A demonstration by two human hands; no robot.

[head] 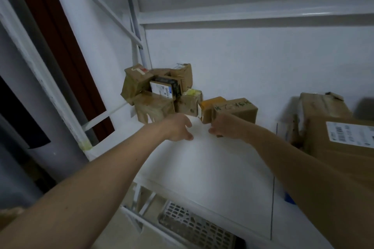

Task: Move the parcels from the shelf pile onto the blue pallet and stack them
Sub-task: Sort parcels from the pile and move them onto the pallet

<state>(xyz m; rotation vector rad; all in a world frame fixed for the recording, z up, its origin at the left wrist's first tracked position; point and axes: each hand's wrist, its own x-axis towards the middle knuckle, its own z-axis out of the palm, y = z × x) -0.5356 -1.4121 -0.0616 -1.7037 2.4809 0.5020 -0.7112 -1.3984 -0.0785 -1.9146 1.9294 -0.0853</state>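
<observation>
White metal shelf board (202,163): pile of small brown cardboard parcels (159,91) at its back left corner. Brown parcel with green handwriting (235,108) just right of the pile; your right hand (226,127) touches it, finger grip hidden. Your left hand (179,129) hovers before the pile, fingers loosely apart, empty.

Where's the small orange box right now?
In the head view, the small orange cardboard box sits on the white shelf, between the taped parcel pile and a handwritten-marked brown box.
</observation>
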